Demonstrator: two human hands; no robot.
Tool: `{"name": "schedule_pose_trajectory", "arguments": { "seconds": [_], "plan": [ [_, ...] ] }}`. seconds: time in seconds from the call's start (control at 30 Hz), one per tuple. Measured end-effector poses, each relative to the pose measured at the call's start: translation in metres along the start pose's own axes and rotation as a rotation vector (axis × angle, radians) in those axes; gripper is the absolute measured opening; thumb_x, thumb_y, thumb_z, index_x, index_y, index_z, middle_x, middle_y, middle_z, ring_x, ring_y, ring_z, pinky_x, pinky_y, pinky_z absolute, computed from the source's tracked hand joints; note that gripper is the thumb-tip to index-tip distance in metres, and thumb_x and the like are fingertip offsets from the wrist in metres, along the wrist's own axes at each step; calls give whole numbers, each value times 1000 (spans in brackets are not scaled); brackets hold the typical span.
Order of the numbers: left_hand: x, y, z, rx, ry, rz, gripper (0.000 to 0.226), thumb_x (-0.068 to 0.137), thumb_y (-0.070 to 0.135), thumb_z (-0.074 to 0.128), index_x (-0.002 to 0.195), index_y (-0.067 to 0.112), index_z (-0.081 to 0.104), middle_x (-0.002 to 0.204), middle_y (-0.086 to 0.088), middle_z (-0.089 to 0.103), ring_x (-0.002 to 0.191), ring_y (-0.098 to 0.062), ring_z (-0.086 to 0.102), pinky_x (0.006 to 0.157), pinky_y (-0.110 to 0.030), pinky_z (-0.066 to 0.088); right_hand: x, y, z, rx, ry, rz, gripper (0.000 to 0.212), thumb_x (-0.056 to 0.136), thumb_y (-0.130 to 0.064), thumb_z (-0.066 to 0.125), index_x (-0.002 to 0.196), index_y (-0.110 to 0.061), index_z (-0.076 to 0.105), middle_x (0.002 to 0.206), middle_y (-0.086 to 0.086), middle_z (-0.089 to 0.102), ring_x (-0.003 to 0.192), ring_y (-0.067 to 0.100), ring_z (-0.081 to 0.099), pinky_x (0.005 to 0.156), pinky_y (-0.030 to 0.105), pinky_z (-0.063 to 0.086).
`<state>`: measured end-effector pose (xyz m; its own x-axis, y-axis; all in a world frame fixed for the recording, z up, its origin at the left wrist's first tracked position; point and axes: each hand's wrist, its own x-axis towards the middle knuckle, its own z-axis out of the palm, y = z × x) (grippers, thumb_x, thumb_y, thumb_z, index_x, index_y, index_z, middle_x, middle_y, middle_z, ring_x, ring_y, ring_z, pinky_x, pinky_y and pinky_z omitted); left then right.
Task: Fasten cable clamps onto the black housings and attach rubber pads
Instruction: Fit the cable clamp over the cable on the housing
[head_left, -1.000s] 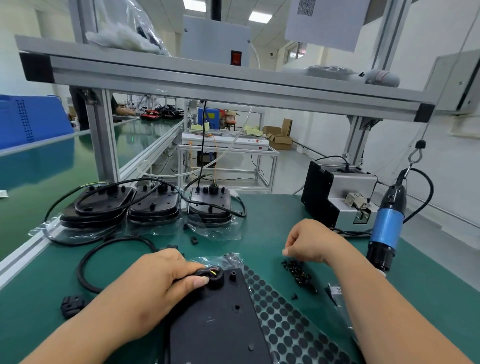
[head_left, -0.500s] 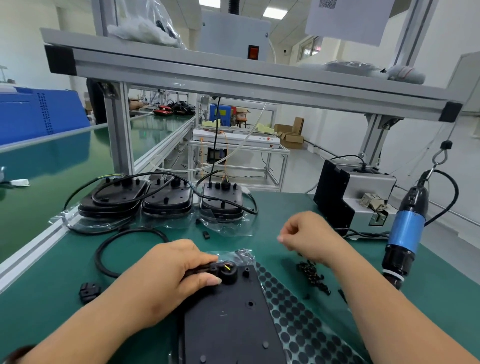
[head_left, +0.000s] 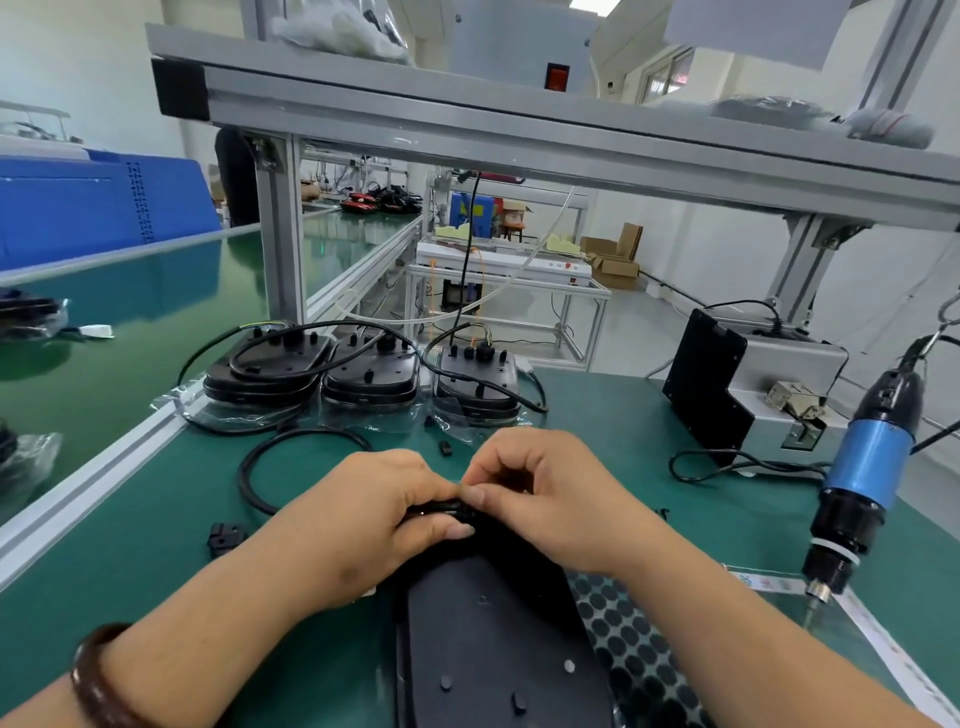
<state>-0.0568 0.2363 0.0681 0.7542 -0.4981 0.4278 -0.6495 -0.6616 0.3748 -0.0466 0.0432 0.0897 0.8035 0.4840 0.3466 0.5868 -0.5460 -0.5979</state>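
Holding the cable (head_left: 435, 508) down at the far end of the black housing (head_left: 488, 639) is the job of your left hand (head_left: 363, 525), whose fingers curl round it there. Your right hand (head_left: 545, 499) pinches the cable just beside them; any clamp between its fingertips is hidden. Seat the clamp square over the cable before you reach for the screwdriver (head_left: 872, 467) hanging at your right. The housing lies on the green mat (head_left: 156, 519) before you, with the pad sheet (head_left: 634, 649) beside it.

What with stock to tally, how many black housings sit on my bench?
4: near housing in front; left housing, middle housing, right housing rowed behind. Others may lie stacked beneath.
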Motion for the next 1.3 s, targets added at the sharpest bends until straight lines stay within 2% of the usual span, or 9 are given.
{"name": "schedule_pose_trajectory", "arguments": {
  "seconds": [0.13, 0.27, 0.6, 0.8, 0.87, 0.97, 1.1, 1.23, 1.3],
  "plan": [
    [0, 0, -1, 6, -21, -14, 35, 84, 51, 55, 110, 33, 70, 83, 10, 57, 80, -1, 52, 75, -13, 41, 0, 2, -1, 16, -14, -41, 24, 84, -10, 71, 75, -30, 64, 80, -7, 63, 74, 5, 57, 71, 18, 45],
    [0, -1, -1, 1, -22, 0, 49, 80, 59, 42, 104, 28, 71, 82, 8, 58, 78, -1, 51, 74, -10, 37, -1, 4, 1, 14, 3, -104, 17, 84, -7, 71, 77, -23, 68, 81, -6, 64, 75, 8, 58, 72, 26, 50],
    [-1, -3, -1, 10, -8, 12, 37, 85, 55, 50, 104, 32, 72, 80, 8, 58, 77, -3, 53, 70, -13, 39, -2, 6, -4, 104, -69, -67, 6, 86, -8, 70, 83, -11, 73, 88, 2, 65, 82, 13, 60, 79, 34, 51],
    [0, -6, -1, -153, -45, -66, 23, 81, 44, 61, 101, 41, 71, 80, 15, 60, 85, 3, 56, 74, -8, 41, -3, 8, -8, 185, -124, -10, 5, 86, -9, 71, 87, -8, 76, 94, -2, 66, 87, 12, 62, 83, 26, 51],
    [2, -5, 0, -205, -22, -87, 19, 81, 36, 69, 95, 49, 65, 82, 15, 63, 85, 4, 58, 75, -7, 42, -2, 10, -8, 217, -119, 10, 6, 86, -12, 72, 83, -9, 75, 91, -3, 65, 83, 9, 61, 81, 23, 48],
    [2, -3, 2, -255, 23, -115, 36, 80, 30, 73, 95, 46, 45, 84, 19, 66, 80, 2, 60, 71, -10, 45, 1, 12, -2, 270, -104, 78, 12, 85, -13, 73, 77, -21, 68, 79, -2, 60, 73, 10, 53, 74, 26, 45],
    [0, 1, -1, -139, 89, -48, 48, 78, 28, 74, 91, 45, 31, 94, 25, 58, 80, -3, 58, 70, -15, 46, 4, 15, 0, 446, -180, 176, 9, 86, -11, 72, 89, -16, 65, 84, 4, 60, 79, 15, 52, 79, 30, 44],
    [1, 4, -3, -2, 167, 31, 43, 77, 37, 74, 86, 45, 33, 75, 17, 57, 83, -3, 54, 70, -17, 43, 5, 15, -5, 449, -260, 198, 5, 90, -18, 66, 86, -21, 67, 81, 0, 59, 77, 12, 49, 76, 25, 41],
    [3, 4, -2, 37, 172, 76, 37, 79, 37, 73, 90, 43, 38, 76, 19, 56, 79, -3, 52, 68, -18, 43, 7, 15, -6, 447, -272, 209, 8, 91, -14, 64, 87, -21, 65, 84, 1, 58, 80, 14, 49, 79, 27, 41]
  ]
}}
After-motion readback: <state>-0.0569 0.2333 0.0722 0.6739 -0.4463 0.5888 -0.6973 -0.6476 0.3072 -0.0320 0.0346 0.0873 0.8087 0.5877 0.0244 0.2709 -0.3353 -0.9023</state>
